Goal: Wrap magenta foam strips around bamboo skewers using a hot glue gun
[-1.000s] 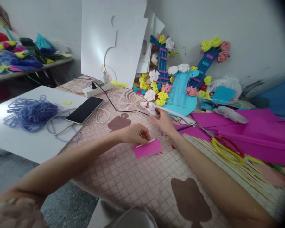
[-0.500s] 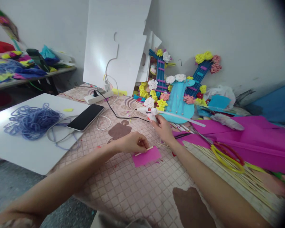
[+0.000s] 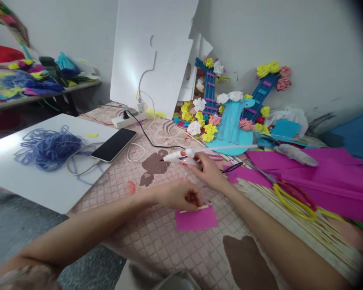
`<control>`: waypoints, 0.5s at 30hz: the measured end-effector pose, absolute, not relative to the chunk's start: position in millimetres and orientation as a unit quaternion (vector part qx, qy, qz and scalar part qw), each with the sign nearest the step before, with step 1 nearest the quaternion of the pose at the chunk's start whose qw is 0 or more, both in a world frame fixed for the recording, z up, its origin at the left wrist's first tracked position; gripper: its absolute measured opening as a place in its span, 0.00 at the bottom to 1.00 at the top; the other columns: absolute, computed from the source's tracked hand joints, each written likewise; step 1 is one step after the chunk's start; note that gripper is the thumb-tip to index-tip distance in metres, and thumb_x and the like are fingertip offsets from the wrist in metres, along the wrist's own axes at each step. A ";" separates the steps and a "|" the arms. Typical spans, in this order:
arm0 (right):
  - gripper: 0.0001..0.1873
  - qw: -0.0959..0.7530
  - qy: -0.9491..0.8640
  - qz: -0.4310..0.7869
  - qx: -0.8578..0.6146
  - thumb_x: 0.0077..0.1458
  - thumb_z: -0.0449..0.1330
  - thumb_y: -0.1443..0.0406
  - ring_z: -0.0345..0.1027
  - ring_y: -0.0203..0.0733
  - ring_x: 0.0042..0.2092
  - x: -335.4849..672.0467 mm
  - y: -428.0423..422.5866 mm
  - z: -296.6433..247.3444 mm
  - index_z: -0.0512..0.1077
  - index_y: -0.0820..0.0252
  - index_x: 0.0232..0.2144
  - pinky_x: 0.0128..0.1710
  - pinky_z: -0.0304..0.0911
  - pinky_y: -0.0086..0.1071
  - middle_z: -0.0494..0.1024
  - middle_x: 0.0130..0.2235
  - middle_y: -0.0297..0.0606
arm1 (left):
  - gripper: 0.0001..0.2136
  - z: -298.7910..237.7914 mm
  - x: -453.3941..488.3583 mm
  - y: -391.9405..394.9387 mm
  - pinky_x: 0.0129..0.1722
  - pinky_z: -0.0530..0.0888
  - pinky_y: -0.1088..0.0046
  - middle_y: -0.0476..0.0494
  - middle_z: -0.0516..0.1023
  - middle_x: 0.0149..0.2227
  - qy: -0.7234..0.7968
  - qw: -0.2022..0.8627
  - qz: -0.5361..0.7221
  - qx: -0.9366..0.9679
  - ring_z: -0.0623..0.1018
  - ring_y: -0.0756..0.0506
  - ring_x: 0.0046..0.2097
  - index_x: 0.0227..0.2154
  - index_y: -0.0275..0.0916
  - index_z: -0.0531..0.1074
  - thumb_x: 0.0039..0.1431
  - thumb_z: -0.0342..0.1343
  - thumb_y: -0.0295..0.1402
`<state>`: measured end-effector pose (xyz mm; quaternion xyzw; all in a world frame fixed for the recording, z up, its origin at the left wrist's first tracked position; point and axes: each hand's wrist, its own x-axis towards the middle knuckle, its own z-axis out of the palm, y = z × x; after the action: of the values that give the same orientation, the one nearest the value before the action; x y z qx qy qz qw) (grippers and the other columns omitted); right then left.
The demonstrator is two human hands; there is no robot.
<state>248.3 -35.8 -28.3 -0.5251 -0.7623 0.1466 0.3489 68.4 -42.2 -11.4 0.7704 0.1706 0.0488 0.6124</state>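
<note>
While the left hand (image 3: 180, 195) pinches a thin stick (image 3: 196, 208) against the top edge of the pink paper (image 3: 197, 219) at lower centre, the right hand (image 3: 211, 172) just above it is wrapped around a glue gun (image 3: 178, 157), nozzle pointing left.

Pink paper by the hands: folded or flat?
Flat: the pink paper lies spread on the table, left hand holding a thin stick along its top edge.
</note>
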 end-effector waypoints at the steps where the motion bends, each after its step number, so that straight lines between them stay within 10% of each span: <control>1: 0.13 0.347 -0.762 0.138 -0.529 0.54 0.57 0.63 0.66 0.49 0.43 248.0 -36.0 -28.0 0.66 0.61 0.43 0.42 0.62 0.42 0.73 0.41 0.45 | 0.05 -12.2 68.9 -42.7 0.28 0.70 0.80 0.48 0.76 0.26 0.171 0.613 0.048 0.770 0.74 0.53 0.28 0.31 0.33 0.74 0.50 0.59 0.26; 15: 0.10 0.411 -0.742 0.099 -0.521 0.60 0.53 0.66 0.67 0.44 0.44 266.3 -97.6 -2.3 0.68 0.57 0.45 0.43 0.64 0.37 0.73 0.45 0.43 | 0.03 -6.1 71.7 -36.7 0.25 0.68 0.81 0.51 0.73 0.23 0.167 0.646 0.058 0.743 0.71 0.55 0.24 0.30 0.33 0.73 0.50 0.58 0.25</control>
<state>266.3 -97.6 -2.3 -0.5211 -0.7415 0.0989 0.4109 71.7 -36.7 -6.1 0.7426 0.1669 0.0575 0.6460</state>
